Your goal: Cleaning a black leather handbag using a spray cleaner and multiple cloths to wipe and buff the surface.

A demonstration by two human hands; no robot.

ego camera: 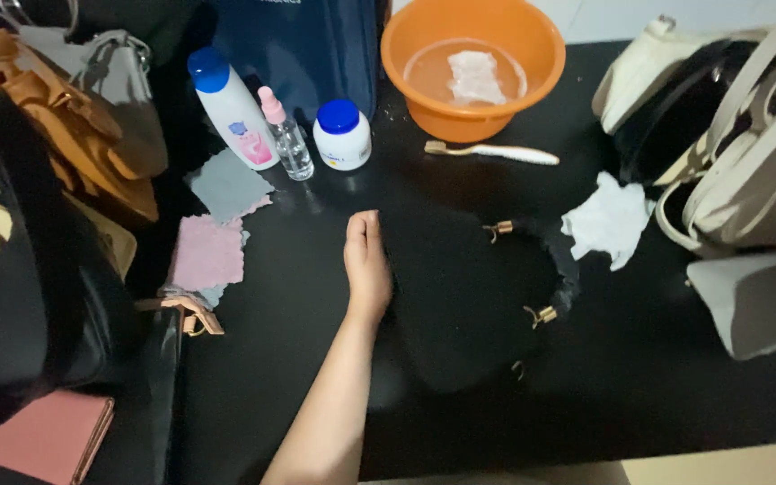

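My left hand (366,262) reaches in from the bottom edge and rests, fingers straight and together, against the left side of a black handbag (460,296) lying flat on the black table (298,359). The hand holds nothing. The bag has gold clasps (498,229) and a fuzzy black handle (563,265) on its right side. A crumpled white wipe (608,223) lies just beyond the handle. A white toothbrush (496,151) lies behind the bag. My right hand is out of sight.
An orange basin (442,112) with water and a white cloth stands at the back. Left of it are a blue-capped lotion bottle (231,108), a small spray bottle (287,139) and a white jar (341,136). Grey (226,184) and pink cloths (207,253) lie left. Bags crowd both sides.
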